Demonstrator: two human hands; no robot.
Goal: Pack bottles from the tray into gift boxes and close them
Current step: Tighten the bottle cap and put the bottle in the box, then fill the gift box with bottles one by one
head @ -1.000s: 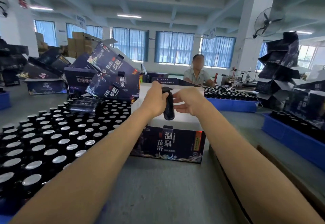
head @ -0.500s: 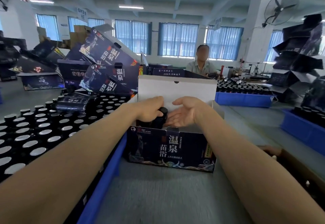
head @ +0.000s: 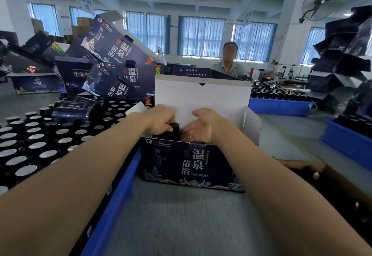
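The left hand [head: 161, 120] curls its fingers round the top of a black bottle [head: 174, 128]. The bottle stands upright inside the open gift box [head: 191, 165], and the box's front wall hides most of it. The right hand [head: 201, 128] is just beside the left one, on the other side of the bottle. Its fingers are straight and loose, its palm faces the bottle, and it holds nothing. I cannot tell if it touches the bottle.

Behind both hands the white lid [head: 201, 95] of the box stands straight up. The dark front of the box, with big white letters on it, is just below the hands. The box sits on a grey table [head: 181, 221].

To the left of the left hand is the blue tray [head: 112, 205], and the box touches its edge. The tray is full of black bottles with shiny tops [head: 36, 145]. Behind them is a messy pile of boxes [head: 112, 54], some tipped over.

Far behind the hands a person [head: 229, 64] sits at the table. To the right of that person is a second blue tray [head: 279, 107] with more bottles. Far to the right of the right hand is a tall stack of dark boxes [head: 342, 64], and a fan [head: 320, 2] hangs up high.
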